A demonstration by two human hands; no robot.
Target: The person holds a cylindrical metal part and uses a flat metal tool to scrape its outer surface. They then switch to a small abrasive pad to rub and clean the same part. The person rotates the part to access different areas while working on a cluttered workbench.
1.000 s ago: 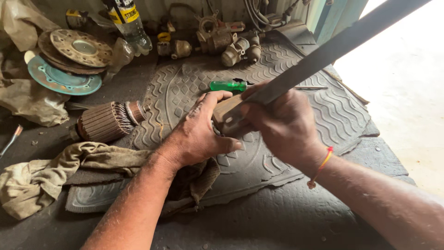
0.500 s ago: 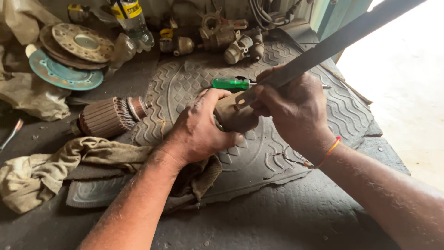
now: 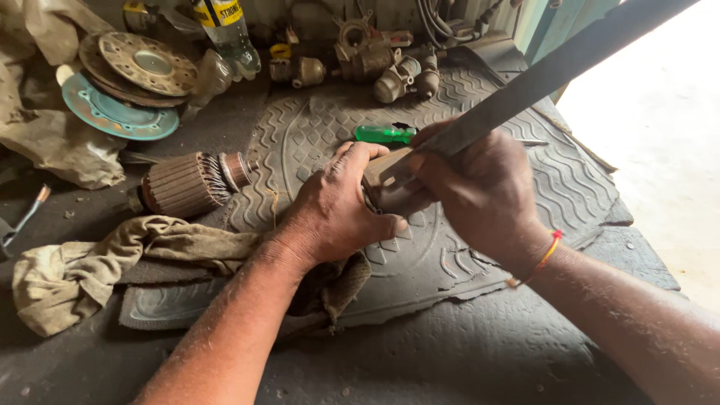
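Your left hand [image 3: 337, 210] wrapped tight round small brownish metal part [image 3: 386, 184], pinned low over ribbed rubber mat [image 3: 480, 247]. Your right hand [image 3: 472, 187] closed on near end of long flat metal bar [image 3: 555, 71], bar resting against part. Step in hand, by look: working bar on part, scraping or filing. Keep part steady, fingers off bar edge. Green-handled screwdriver [image 3: 384, 134] lies just behind; 1 copper-wound armature [image 3: 191, 182] off to left, by rag [image 3: 112, 259].
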